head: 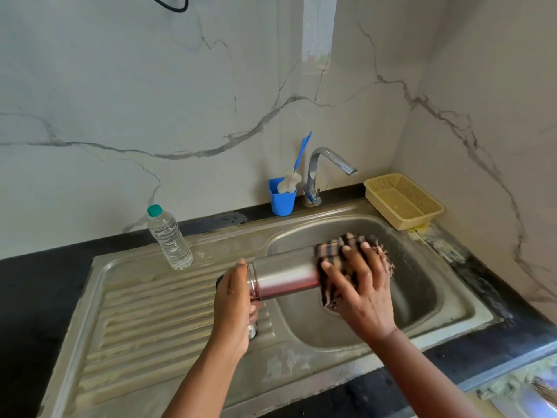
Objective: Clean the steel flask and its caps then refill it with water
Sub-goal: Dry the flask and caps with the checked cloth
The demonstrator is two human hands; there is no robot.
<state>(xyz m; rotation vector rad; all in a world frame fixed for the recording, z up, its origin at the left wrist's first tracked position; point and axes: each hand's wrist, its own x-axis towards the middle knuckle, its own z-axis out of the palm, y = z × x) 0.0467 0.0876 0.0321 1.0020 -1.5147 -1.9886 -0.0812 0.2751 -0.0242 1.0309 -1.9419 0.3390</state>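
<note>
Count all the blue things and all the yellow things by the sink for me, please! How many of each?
Blue: 2, the blue cup and the blue-handled brush standing in it.
Yellow: 1, the yellow basket on the counter beside the sink.
Total: 3.

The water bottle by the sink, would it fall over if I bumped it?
Probably. The water bottle is tall and narrow and stands on the ribbed drainboard, so it may tip. It looks full, which should steady it slightly. Once down, its round body would likely roll.
</note>
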